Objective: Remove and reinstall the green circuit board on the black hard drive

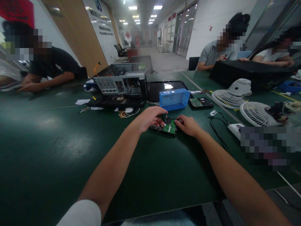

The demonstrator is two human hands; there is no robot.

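Observation:
A hard drive (169, 128) with its green circuit board facing up lies on the dark green table (58, 141) in front of me. My left hand (150, 117) rests over the drive's left end with fingers curled down onto it. My right hand (188, 125) grips the drive's right edge, fingers bent around it. Whether a small tool sits in either hand is hidden.
A blue plastic box (174, 99) stands just behind the drive, a second hard drive (200, 103) to its right. An open computer case (122, 83) sits behind left. Two white fans (232, 94) and a black cable (217, 125) lie to the right. Other people sit around the table.

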